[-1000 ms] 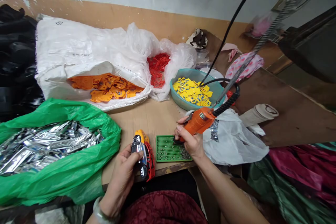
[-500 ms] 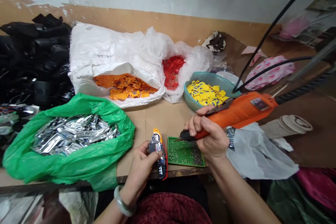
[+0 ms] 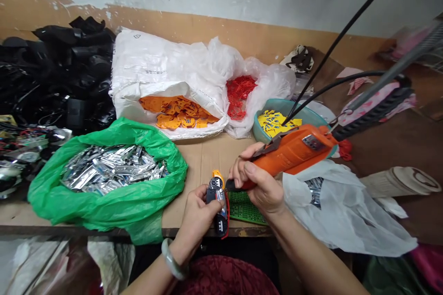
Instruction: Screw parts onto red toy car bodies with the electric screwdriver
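Observation:
My left hand (image 3: 199, 214) is closed around a small toy vehicle-like assembly (image 3: 220, 219), dark with silver, an orange end and a red edge. It is held near the table's front edge. In my right hand (image 3: 261, 186) is an orange electric screwdriver (image 3: 294, 150), gripped near its black nose and slanting down to the left. The nose is beside the upper right of the assembly; I cannot tell whether the bit touches it. Behind the right hand lies a green perforated tray (image 3: 242, 207), partly hidden by that hand.
A green bag (image 3: 157, 203) of silver parts sits left. Behind are a white sack (image 3: 155, 60) of orange pieces, a clear bag (image 3: 273, 78) of red parts and a teal basin (image 3: 261, 131) of yellow pieces. Cables rise from the screwdriver. A white bag (image 3: 353, 212) lies right.
The screwdriver has moved from over the green tray to beside the assembly, relative to the table. My left hand still holds the assembly. The camera view has shifted.

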A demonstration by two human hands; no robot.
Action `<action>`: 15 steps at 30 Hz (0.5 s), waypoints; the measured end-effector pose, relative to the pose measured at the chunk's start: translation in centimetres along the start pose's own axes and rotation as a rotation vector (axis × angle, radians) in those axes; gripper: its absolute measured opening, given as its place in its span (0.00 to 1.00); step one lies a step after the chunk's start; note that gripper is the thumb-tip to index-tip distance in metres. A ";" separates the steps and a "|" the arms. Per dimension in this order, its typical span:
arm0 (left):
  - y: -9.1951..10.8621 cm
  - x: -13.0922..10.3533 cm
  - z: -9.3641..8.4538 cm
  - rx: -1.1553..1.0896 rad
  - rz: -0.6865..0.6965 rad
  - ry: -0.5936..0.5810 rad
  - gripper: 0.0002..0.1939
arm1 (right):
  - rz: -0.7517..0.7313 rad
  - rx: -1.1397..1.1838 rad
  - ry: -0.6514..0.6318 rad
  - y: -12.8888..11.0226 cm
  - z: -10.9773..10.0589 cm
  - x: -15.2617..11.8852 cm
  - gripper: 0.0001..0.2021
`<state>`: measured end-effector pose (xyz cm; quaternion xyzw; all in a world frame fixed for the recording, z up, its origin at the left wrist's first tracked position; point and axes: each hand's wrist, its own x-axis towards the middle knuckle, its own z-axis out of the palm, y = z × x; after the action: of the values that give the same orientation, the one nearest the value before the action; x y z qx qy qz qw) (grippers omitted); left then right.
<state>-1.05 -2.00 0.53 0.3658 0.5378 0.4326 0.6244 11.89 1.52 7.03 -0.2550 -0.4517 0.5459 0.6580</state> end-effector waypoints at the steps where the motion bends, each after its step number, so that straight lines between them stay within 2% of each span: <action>1: 0.1 0.0 0.0 0.010 0.003 -0.002 0.13 | 0.005 -0.007 -0.003 0.1 -0.1 -0.1 0.09; 15: 0.2 -0.2 0.3 0.024 0.003 0.024 0.09 | 0.009 -0.077 -0.050 0.7 -0.8 -0.8 0.09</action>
<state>-0.81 -2.10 0.80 0.3690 0.5499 0.4311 0.6129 12.22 1.10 5.88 -0.2686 -0.4877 0.5373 0.6336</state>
